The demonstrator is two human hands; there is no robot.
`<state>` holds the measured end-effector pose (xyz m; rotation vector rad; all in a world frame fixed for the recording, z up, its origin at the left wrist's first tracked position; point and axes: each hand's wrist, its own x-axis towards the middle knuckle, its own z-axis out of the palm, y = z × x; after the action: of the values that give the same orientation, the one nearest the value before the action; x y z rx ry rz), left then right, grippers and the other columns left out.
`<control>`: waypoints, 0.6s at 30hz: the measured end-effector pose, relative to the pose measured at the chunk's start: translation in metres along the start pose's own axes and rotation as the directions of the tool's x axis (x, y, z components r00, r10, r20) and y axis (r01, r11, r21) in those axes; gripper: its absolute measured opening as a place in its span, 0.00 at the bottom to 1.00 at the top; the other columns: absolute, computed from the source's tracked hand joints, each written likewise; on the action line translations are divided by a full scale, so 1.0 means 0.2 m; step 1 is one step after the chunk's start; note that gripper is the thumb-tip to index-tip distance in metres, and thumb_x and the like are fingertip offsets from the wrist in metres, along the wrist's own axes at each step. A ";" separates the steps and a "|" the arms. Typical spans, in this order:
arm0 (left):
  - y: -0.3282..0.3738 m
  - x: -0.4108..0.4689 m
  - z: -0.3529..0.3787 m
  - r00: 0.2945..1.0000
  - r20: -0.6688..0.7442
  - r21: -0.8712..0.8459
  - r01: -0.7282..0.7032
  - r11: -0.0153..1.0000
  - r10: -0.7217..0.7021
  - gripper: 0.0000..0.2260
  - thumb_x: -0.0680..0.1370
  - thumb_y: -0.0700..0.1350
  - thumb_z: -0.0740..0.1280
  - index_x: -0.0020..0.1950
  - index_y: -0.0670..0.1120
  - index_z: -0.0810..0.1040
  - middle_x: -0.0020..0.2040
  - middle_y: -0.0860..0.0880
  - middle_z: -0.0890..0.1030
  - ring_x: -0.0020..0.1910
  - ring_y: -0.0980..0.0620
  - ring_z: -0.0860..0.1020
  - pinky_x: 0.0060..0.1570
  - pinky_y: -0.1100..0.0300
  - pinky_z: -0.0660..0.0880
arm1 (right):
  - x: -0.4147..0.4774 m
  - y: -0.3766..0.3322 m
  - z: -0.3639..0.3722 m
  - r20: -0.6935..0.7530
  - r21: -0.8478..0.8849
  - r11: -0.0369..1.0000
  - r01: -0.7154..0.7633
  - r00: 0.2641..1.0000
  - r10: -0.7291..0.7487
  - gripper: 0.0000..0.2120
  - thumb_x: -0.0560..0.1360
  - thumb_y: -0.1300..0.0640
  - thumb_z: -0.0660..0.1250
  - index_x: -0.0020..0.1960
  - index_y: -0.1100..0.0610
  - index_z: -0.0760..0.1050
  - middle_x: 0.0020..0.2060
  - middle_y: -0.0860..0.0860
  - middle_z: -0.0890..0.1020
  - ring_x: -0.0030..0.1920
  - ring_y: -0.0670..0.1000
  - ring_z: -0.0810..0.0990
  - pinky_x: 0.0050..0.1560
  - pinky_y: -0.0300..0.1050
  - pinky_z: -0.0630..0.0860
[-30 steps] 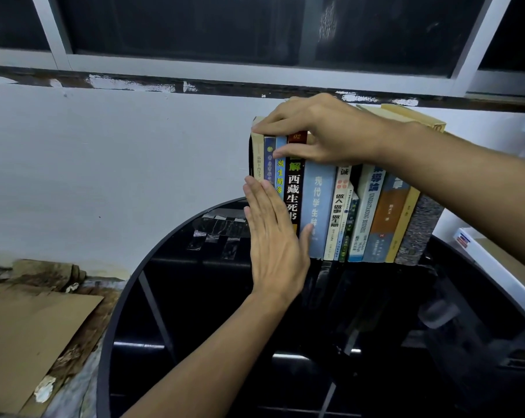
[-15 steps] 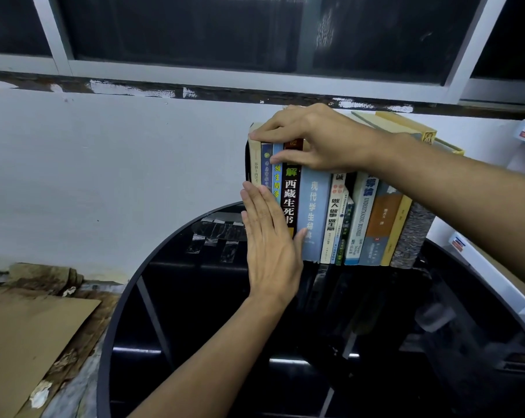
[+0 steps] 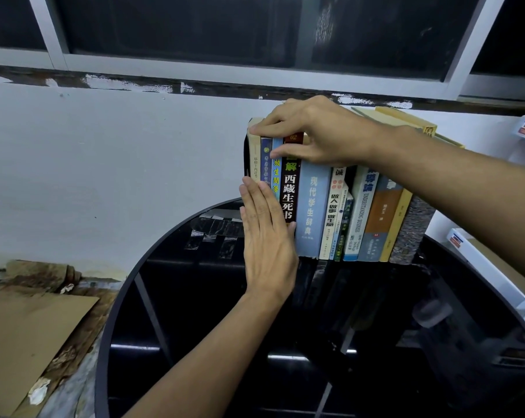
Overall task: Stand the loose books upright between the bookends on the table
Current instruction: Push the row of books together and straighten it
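From my feed, the books [image 3: 312,212] stand in one row, spines toward me, at the far edge of the round black glass surface [image 3: 194,297], close against the white wall [image 3: 104,161]. A thin dark bookend [image 3: 245,155] stands upright against the left end of the row, touching a cream-spined book [image 3: 254,152]. Next come two narrow blue spines, a black-spined book [image 3: 289,194] with white characters, and a wide pale blue one. At the right end sits a mottled grey volume [image 3: 412,233]; I cannot tell whether a second bookend stands behind it. The books toward that end look tilted, tops to the right.

My two hands are apart, one above the other at the left end of the row. The left hand [image 3: 267,236] lies flat with straight fingers, pressing on the lower part of the leftmost spines. The right hand [image 3: 315,131] reaches in from the right and clamps the tops of those same books, fingers draped over the upper edges and thumb laid across the spines.

Strips of clear tape [image 3: 213,230] stick to the glass just left of the row. Flattened cardboard [image 3: 29,333] lies on the floor to the left. A dark window [image 3: 179,25] with a pale frame runs above the wall, and a white box [image 3: 478,260] sits off the right edge of the surface.
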<state>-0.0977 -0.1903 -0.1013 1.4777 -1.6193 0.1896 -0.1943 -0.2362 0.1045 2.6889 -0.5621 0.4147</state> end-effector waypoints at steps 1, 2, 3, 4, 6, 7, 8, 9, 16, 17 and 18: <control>0.00 0.00 0.00 1.000 0.000 0.001 0.000 1.000 0.000 0.36 0.85 0.47 0.57 0.80 0.38 0.34 0.78 0.40 0.28 0.79 0.42 0.32 0.79 0.45 0.41 | 0.00 0.00 0.00 -0.002 -0.002 1.000 0.001 1.000 -0.001 0.21 0.78 0.51 0.67 0.69 0.57 0.77 0.62 0.53 0.82 0.60 0.55 0.80 0.61 0.50 0.74; 0.00 0.00 0.00 1.000 0.000 0.002 0.000 1.000 0.000 0.36 0.85 0.47 0.57 0.80 0.38 0.34 0.78 0.40 0.28 0.79 0.42 0.32 0.79 0.45 0.41 | 0.00 0.00 0.00 -0.006 -0.003 1.000 0.002 1.000 -0.003 0.21 0.78 0.51 0.67 0.69 0.58 0.77 0.62 0.53 0.82 0.60 0.55 0.80 0.61 0.51 0.74; 0.00 0.00 0.00 1.000 0.000 0.004 0.001 1.000 -0.001 0.36 0.85 0.47 0.57 0.80 0.38 0.34 0.78 0.40 0.28 0.79 0.41 0.32 0.79 0.45 0.41 | 0.00 0.00 0.00 -0.012 -0.006 1.000 0.004 1.000 -0.004 0.21 0.78 0.51 0.67 0.69 0.58 0.77 0.62 0.53 0.82 0.59 0.56 0.80 0.61 0.52 0.75; 0.00 0.00 0.00 1.000 0.000 0.008 0.001 1.000 -0.001 0.36 0.85 0.47 0.58 0.80 0.38 0.35 0.78 0.40 0.28 0.79 0.41 0.32 0.79 0.45 0.41 | 0.00 0.00 0.01 -0.017 -0.008 1.000 0.005 1.000 -0.005 0.21 0.78 0.50 0.67 0.69 0.58 0.78 0.62 0.53 0.82 0.59 0.56 0.80 0.61 0.54 0.75; -0.01 0.00 -0.01 1.000 0.008 0.011 -0.002 1.000 0.002 0.37 0.85 0.47 0.58 0.80 0.38 0.35 0.79 0.39 0.30 0.79 0.41 0.32 0.79 0.45 0.41 | 0.00 0.00 0.01 -0.012 -0.008 1.000 -0.004 1.000 0.004 0.21 0.79 0.51 0.67 0.69 0.58 0.77 0.63 0.53 0.82 0.60 0.56 0.80 0.61 0.55 0.75; -0.01 0.00 -0.01 1.000 0.013 0.009 -0.001 1.000 0.001 0.37 0.84 0.47 0.58 0.80 0.38 0.35 0.79 0.39 0.30 0.79 0.41 0.32 0.79 0.46 0.41 | 0.00 0.00 0.01 -0.002 -0.005 1.000 -0.012 1.000 0.012 0.21 0.79 0.51 0.68 0.70 0.58 0.77 0.64 0.53 0.81 0.62 0.55 0.79 0.63 0.55 0.74; -0.01 0.00 -0.02 1.000 0.020 0.007 0.002 1.000 -0.002 0.37 0.84 0.47 0.59 0.80 0.38 0.35 0.79 0.39 0.31 0.79 0.41 0.32 0.79 0.46 0.40 | 0.00 0.00 0.01 0.010 -0.001 1.000 -0.018 1.000 0.018 0.21 0.79 0.52 0.68 0.70 0.58 0.76 0.65 0.53 0.81 0.64 0.55 0.78 0.64 0.54 0.73; -0.01 0.00 -0.03 1.000 0.028 0.003 0.004 1.000 -0.004 0.37 0.84 0.47 0.59 0.80 0.38 0.35 0.79 0.39 0.31 0.79 0.41 0.32 0.79 0.46 0.41 | 0.00 0.00 0.01 0.022 0.004 1.000 -0.024 0.999 0.024 0.21 0.79 0.53 0.68 0.71 0.58 0.75 0.66 0.53 0.79 0.66 0.55 0.76 0.67 0.53 0.72; 0.00 -0.03 -0.08 0.997 0.072 -0.050 -0.021 0.999 0.025 0.39 0.84 0.52 0.59 0.81 0.40 0.35 0.80 0.42 0.31 0.79 0.46 0.31 0.78 0.47 0.36 | -0.06 0.01 -0.02 0.163 -0.007 0.991 -0.131 0.978 0.130 0.33 0.80 0.51 0.67 0.81 0.53 0.58 0.81 0.49 0.56 0.80 0.49 0.56 0.78 0.45 0.54; 0.01 -0.02 -0.08 0.996 0.072 -0.051 -0.046 0.998 0.049 0.38 0.84 0.52 0.60 0.81 0.40 0.36 0.80 0.42 0.31 0.79 0.46 0.31 0.78 0.47 0.35 | -0.07 0.02 -0.02 0.168 -0.014 0.990 -0.137 0.976 0.137 0.34 0.80 0.51 0.68 0.81 0.53 0.57 0.81 0.49 0.56 0.80 0.49 0.54 0.79 0.45 0.53; 0.01 -0.02 -0.08 0.994 0.072 -0.048 -0.074 0.996 0.077 0.38 0.84 0.51 0.60 0.81 0.40 0.36 0.80 0.41 0.31 0.80 0.46 0.31 0.78 0.47 0.35 | -0.08 0.03 -0.02 0.169 -0.019 0.989 -0.146 0.974 0.147 0.36 0.79 0.51 0.68 0.81 0.53 0.55 0.81 0.49 0.56 0.80 0.48 0.54 0.79 0.44 0.51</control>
<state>-0.0921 -0.1773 -0.0939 1.4044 -1.7286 0.1411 -0.2118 -0.2336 0.1041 2.7022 -0.8135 0.2210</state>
